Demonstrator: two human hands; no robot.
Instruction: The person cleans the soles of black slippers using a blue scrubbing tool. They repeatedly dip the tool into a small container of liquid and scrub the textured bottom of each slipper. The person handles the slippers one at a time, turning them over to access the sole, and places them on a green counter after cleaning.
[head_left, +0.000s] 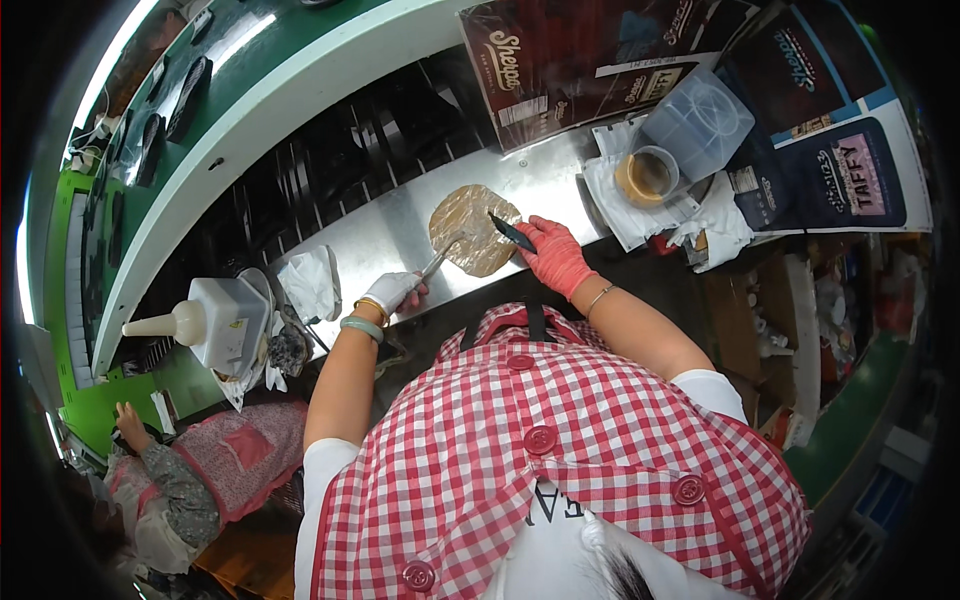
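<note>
My left hand [394,291], in a white glove with some fingertips bare, is closed around a slim grey tool [438,262]; blur hides its exact kind. The tool's tip reaches the left part of a round tan pad [478,258] with a shiny, crinkled surface, lying on the metal worktop. At the pad's right edge, my right hand [556,254] in a red glove pinches a narrow black pointed piece [511,231]. That piece extends over the pad, its tip toward the pad's middle.
A white squeeze bottle [212,325] stands at the left beside a crumpled white cloth [310,283]. To the right are a small cup of brown liquid [646,176], a clear plastic container [697,124] and printed cardboard [540,70]. Another person [205,470] works at lower left near a green line.
</note>
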